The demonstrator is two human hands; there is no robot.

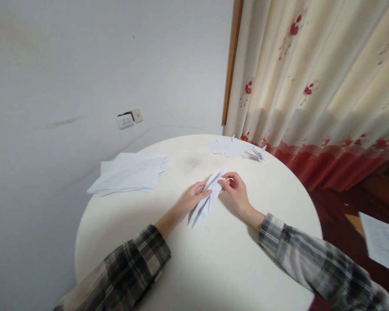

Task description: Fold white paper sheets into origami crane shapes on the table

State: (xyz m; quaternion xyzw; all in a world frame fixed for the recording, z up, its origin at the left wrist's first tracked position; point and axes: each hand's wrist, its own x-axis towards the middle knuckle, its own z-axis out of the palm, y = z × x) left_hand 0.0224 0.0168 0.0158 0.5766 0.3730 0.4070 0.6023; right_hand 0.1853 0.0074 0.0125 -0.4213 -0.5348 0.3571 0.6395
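From where I stand, I see the person's two hands over the round white table, both on one folded paper, a long, narrow white piece with layered creases. It lies between the hands, about the middle of the tabletop from side to side. Its long axis runs on a slant: one pointed end comes down toward the person and a little to the left, the other reaches away and to the right, toward the curtain. Loose-looking flaps run along that same line.

The left hand has the paper clamped at its left side, thumb laid across the top and fingers curled at the edge. The right hand is at the far end — thumb and forefinger pinching the paper near its tip, the other fingers bent in. Whether the paper touches the table beneath, I can't tell.

Over to the left sits a loose pile of white sheets. Beyond the right hand, a small pointed paper figure stands near the table's far edge, just beside some flat white paper.
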